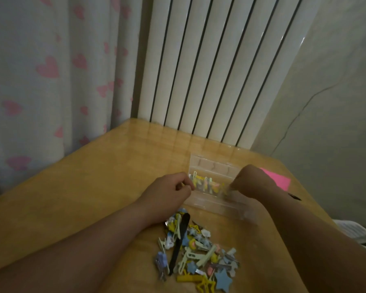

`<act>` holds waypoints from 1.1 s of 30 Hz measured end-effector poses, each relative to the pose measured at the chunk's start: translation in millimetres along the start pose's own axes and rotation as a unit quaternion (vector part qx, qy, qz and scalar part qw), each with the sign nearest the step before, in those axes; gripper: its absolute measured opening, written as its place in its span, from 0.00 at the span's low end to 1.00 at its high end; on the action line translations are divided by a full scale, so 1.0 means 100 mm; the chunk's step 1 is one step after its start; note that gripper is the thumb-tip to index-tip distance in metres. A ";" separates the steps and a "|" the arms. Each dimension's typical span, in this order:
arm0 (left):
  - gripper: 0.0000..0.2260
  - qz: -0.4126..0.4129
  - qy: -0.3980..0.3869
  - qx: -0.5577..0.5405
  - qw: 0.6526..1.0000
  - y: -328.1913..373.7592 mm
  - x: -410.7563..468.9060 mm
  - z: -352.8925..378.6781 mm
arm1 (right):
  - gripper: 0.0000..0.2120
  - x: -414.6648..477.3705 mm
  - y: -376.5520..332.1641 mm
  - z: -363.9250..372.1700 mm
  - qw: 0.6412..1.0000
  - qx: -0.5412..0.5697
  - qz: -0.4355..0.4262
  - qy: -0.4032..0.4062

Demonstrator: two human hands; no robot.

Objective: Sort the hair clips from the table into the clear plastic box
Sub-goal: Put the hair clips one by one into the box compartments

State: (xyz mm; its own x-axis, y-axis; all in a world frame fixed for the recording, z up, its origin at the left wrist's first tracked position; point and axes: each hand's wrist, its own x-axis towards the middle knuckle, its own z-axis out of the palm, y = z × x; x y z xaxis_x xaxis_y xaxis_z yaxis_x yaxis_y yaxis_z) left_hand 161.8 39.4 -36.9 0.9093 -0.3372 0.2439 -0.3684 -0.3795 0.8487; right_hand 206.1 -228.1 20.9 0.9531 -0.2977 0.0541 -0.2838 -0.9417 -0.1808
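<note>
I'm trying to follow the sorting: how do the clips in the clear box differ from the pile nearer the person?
The boxed clips stand side by side in a row; the pile is a loose, overlapping jumble. The boxed clips are few; the pile holds many more. Both are small, colourful clips on the same wooden table.

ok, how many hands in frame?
2. Left hand at the left end of the clear plastic box, right hand at its right end. None hidden.
</note>
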 end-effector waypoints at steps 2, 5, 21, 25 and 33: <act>0.08 0.001 0.000 0.001 1.000 0.00 0.00 0.00 | 0.08 -0.06 0.02 0.00 1.000 0.015 0.001 0.020; 0.08 0.003 0.000 0.004 1.000 0.02 0.00 0.00 | 0.08 -0.30 0.01 -0.02 0.992 0.073 -0.035 0.094; 0.08 0.009 0.004 0.036 0.999 0.03 0.00 -0.01 | 0.06 -1.38 -0.16 0.02 0.950 0.115 -0.234 -0.170; 0.09 0.009 0.007 0.032 0.999 0.04 -0.02 -0.01 | 0.06 -1.37 -0.13 0.04 0.948 0.113 -0.250 -0.163; 0.09 0.009 0.012 0.038 0.999 0.04 0.00 0.00 | 0.05 -1.34 -0.02 -0.08 0.917 0.291 -0.224 -0.158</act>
State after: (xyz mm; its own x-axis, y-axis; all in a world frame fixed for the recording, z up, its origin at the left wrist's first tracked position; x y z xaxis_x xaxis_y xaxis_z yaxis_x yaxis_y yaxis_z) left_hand 160.5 38.0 -33.8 0.9061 -0.3251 0.2708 -0.3982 -0.4388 0.8055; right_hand 78.4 -187.8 22.2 0.9693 0.2449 -0.0201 0.1591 -0.6878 -0.7082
